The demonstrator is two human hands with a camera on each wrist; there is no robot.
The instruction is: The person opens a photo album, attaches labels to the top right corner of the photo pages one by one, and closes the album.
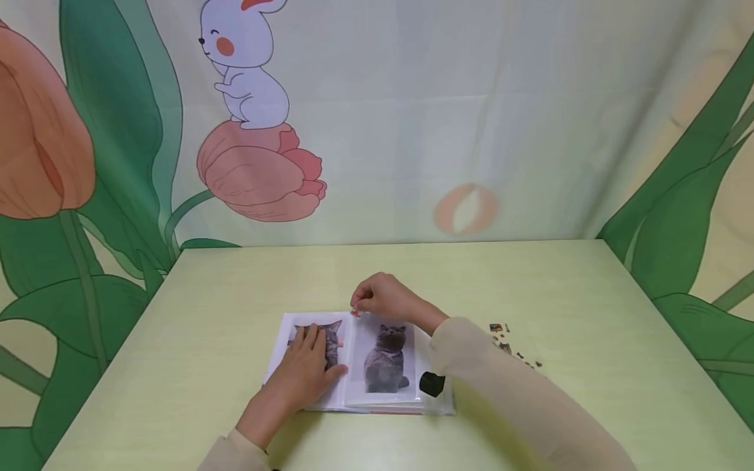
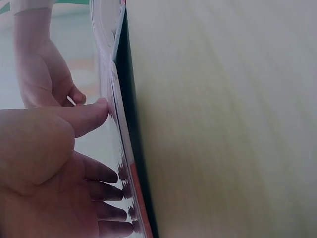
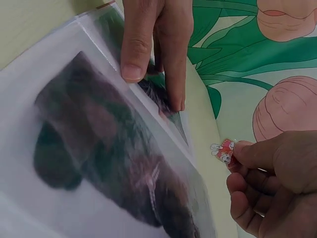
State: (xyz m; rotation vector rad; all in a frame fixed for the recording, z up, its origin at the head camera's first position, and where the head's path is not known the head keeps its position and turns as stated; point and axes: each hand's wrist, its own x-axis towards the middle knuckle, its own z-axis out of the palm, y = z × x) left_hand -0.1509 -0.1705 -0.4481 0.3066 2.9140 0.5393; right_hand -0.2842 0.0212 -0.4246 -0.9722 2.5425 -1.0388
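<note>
Small red-and-white sticker (image 3: pixel 225 150) pinched between thumb and fingers of right hand (image 1: pixel 384 298), held near top edge of open album (image 1: pixel 334 398), seemingly clear of it. Left hand (image 1: pixel 303 369) laid on album's left half, fingers straight.

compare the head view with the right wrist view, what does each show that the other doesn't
Only the head view shows the small scattered pieces on the table, the person's pale sleeves and the rabbit drawing on the backdrop.

Only the right wrist view clearly shows a white rabbit figure on the small red piece.

Both show the left hand on the open album, the right hand pinching that piece, and cat pictures.
</note>
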